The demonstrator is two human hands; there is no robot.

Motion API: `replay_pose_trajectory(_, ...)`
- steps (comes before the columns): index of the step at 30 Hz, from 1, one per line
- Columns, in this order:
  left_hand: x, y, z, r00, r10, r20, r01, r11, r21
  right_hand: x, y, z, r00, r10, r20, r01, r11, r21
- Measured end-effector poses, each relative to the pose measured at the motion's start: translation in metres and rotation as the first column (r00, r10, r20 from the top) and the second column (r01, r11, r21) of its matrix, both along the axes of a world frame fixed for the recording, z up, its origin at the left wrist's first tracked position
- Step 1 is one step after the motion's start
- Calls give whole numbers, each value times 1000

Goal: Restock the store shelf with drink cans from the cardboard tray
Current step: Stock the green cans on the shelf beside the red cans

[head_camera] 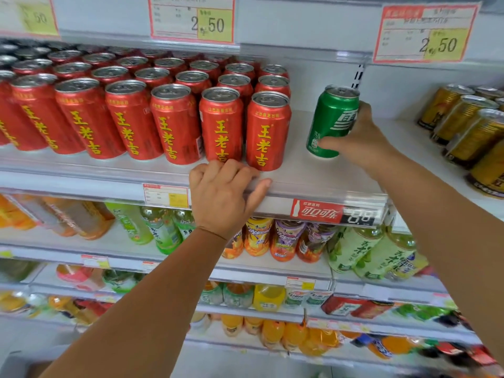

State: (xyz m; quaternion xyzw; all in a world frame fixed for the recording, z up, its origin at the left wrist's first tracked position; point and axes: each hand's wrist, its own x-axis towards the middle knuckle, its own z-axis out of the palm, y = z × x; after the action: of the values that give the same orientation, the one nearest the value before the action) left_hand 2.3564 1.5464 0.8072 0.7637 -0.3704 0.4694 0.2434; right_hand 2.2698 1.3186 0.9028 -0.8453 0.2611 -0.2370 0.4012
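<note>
Left hand: nearest; fingers curled over the front lip of the shelf, palm down, holding nothing.
Price strip: just right of and below the left hand, red label on the shelf edge.
Bottled drinks: below both hands, on the lower shelves, some tilted.
Right hand: farther in and to the right of the left hand; fingers wrapped round the green can, thumb across its lower front.
Green can: in the right hand's grip, tilted slightly, its base at or just above the shelf board; contact cannot be told.
Bare shelf patch: around the green can, between the red and gold cans.
Red cans: left of the right hand, directly beyond the left hand, packed upright in rows to the back.
Gold cans: right of the right hand, in rows.
Price cards: above and beyond both hands, reading 2.50.
</note>
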Motion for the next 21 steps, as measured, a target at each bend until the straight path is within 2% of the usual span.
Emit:
replay_pose_trajectory(9,3,-2,-1,999,14,38,-15,1000,10,41,-15,-4,998,-3,55,5,999,-36)
replay_pose_trajectory(14,4,-2,-2,999,17,29,-17,1000,9,56,-23,-13,997,-28,73,27,999,19)
replay_pose_trajectory(21,4,-2,-3,999,12,36,-13,1000,14,77,-34,-14,999,-22,24,25,994,-104)
